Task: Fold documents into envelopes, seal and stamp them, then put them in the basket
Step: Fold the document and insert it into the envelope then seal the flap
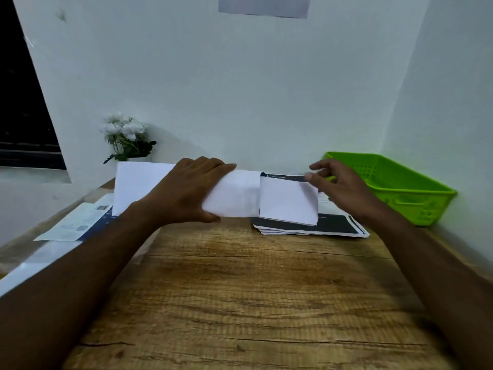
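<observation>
Wood-grain table [240, 303] fills the near field, its worn boards bare between the two forearms that reach in from the lower corners. At the far edge the left hand [192, 190] grips a long white envelope [234, 196] around its middle, fingers curled over the top and thumb beneath, holding it just above the surface. A folded document [288, 201] sticks out of the envelope's right end. The right hand [338, 185] is relaxed with its fingers loosely spread, only the thumb tip touching the document's upper right corner.

Beneath the document lies a stack of dark-printed sheets [320, 227], flat on the wood. A green basket [394, 182] sits in the far right corner, close against both walls and near the right wrist. On the left edge, printed papers [77, 222] overhang the table's side. White flowers [125, 134] stand against the pale back wall [240, 89], behind the envelope. A dark window [21, 102] opens at far left, and a grey sheet [264, 6] hangs high on the wall.
</observation>
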